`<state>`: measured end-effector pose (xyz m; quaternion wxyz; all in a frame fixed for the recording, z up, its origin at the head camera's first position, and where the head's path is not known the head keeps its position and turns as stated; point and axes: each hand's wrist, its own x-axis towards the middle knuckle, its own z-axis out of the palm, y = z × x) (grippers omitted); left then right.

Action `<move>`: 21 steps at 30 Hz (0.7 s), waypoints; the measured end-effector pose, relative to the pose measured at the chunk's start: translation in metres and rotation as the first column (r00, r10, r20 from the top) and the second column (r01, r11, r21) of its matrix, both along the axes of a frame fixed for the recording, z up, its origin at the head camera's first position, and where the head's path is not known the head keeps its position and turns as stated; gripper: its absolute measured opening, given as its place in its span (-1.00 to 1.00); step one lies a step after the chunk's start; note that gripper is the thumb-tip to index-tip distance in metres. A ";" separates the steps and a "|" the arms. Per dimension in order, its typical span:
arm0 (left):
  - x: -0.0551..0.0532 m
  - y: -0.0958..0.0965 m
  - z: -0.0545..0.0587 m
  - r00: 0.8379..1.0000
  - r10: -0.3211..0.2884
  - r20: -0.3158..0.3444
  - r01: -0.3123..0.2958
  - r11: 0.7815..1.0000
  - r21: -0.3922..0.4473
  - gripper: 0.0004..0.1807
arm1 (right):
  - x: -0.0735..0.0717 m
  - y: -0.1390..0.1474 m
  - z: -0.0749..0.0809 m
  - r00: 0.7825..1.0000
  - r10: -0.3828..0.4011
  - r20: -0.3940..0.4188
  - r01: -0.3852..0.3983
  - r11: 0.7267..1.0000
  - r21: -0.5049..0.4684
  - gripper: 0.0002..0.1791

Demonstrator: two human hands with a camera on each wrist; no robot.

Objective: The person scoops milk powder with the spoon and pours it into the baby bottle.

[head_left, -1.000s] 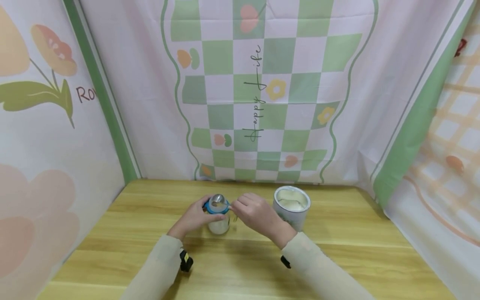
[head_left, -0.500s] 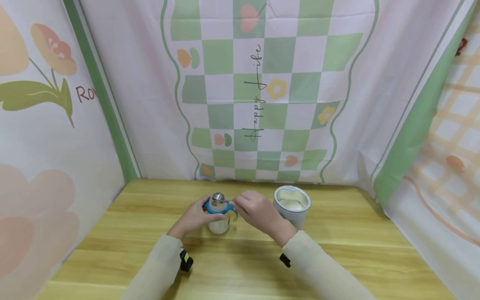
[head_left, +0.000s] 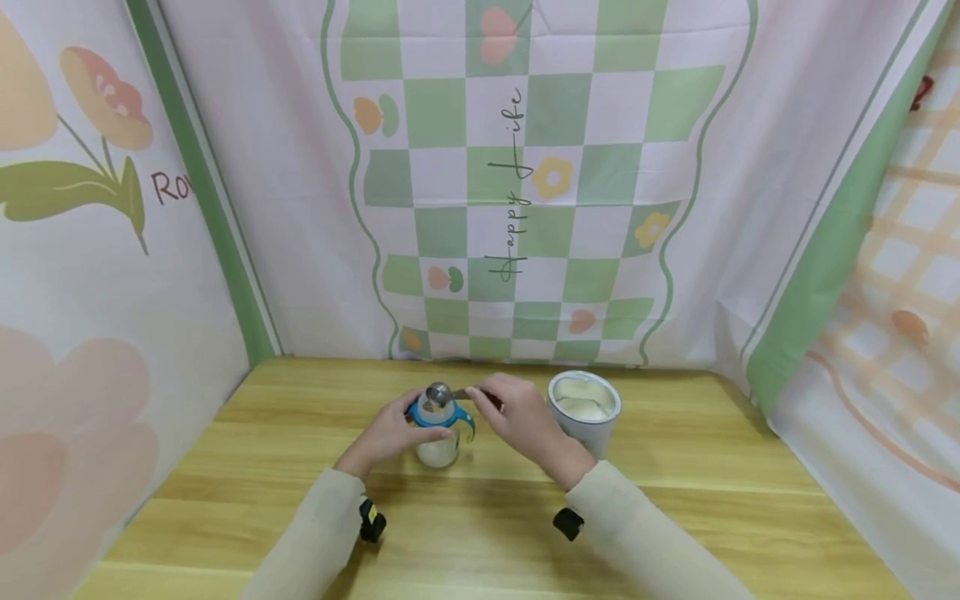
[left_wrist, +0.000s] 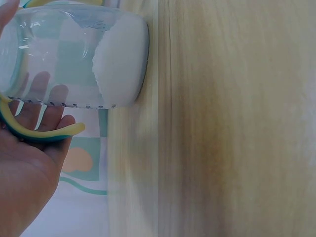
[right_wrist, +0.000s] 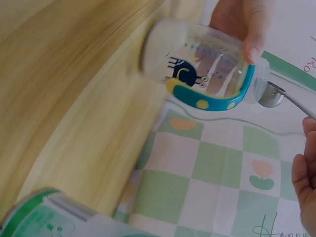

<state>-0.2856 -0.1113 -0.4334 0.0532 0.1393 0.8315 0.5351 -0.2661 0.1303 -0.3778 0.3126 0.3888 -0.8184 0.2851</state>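
A clear baby bottle (head_left: 437, 454) with a blue handled collar stands upright on the wooden table. White powder (left_wrist: 120, 59) fills its lower part. My left hand (head_left: 388, 436) holds the bottle near the collar, thumb in front and fingers behind. Between thumb and fingers, my right hand (head_left: 521, 421) grips a metal measuring spoon (head_left: 438, 394) by its handle. The spoon's round bowl is at the bottle's open mouth; in the right wrist view the bowl (right_wrist: 271, 96) looks close to the rim. Whether powder is in the bowl, I cannot tell.
To the right of my right hand stands an open can (head_left: 588, 437) of pale powder, close to my right wrist. A printed curtain (head_left: 517, 208) hangs behind the table's (head_left: 480, 533) far edge, with more fabric on both sides.
My right hand has turned and risen slightly, so the spoon's bowl went from dome up over the bottle mouth to showing its hollow. My left hand and the bottle have stayed put.
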 end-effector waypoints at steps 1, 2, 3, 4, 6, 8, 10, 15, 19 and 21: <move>0.000 0.000 0.000 1.000 -0.001 0.002 0.001 1.000 -0.003 -0.09 | -0.001 0.000 0.000 1.000 -0.002 0.026 0.003 1.000 -0.021 -0.85; 0.000 0.000 0.000 1.000 -0.003 0.001 0.003 1.000 -0.001 -0.09 | -0.001 0.000 0.000 0.999 -0.004 0.053 0.006 0.999 -0.040 -0.84; 0.000 0.000 -0.001 1.000 -0.004 0.001 0.004 1.000 -0.001 -0.09 | -0.001 0.000 0.001 0.997 -0.005 0.077 0.010 0.998 -0.061 -0.83; 0.000 0.000 -0.001 1.000 -0.004 0.001 0.004 1.000 -0.001 -0.09 | -0.001 0.001 0.002 0.995 -0.007 0.102 0.015 0.997 -0.078 -0.82; 0.000 0.000 -0.001 1.000 -0.002 0.004 0.002 1.000 -0.002 -0.10 | -0.001 0.001 0.004 0.988 -0.009 0.153 0.025 0.994 -0.107 -0.79; -0.001 0.000 -0.001 1.000 -0.001 0.000 0.001 1.000 -0.004 -0.10 | 0.000 0.001 0.006 0.977 -0.007 0.213 0.037 0.990 -0.137 -0.76; -0.001 0.000 -0.001 1.000 0.001 -0.001 -0.001 1.000 -0.008 -0.09 | 0.000 0.002 0.007 0.962 -0.003 0.272 0.049 0.986 -0.161 -0.74; -0.001 0.000 0.000 1.000 -0.003 -0.005 0.003 1.000 -0.009 -0.11 | 0.001 0.003 0.011 0.918 0.005 0.397 0.088 0.973 -0.215 -0.70; -0.002 0.000 0.000 1.000 -0.007 -0.004 0.007 1.000 -0.007 -0.15 | 0.002 0.004 0.012 0.899 -0.003 0.437 0.121 0.963 -0.242 -0.67; -0.002 0.000 0.000 1.000 -0.006 -0.002 0.006 1.000 -0.009 -0.15 | 0.001 0.005 0.012 0.897 -0.007 0.442 0.132 0.959 -0.251 -0.65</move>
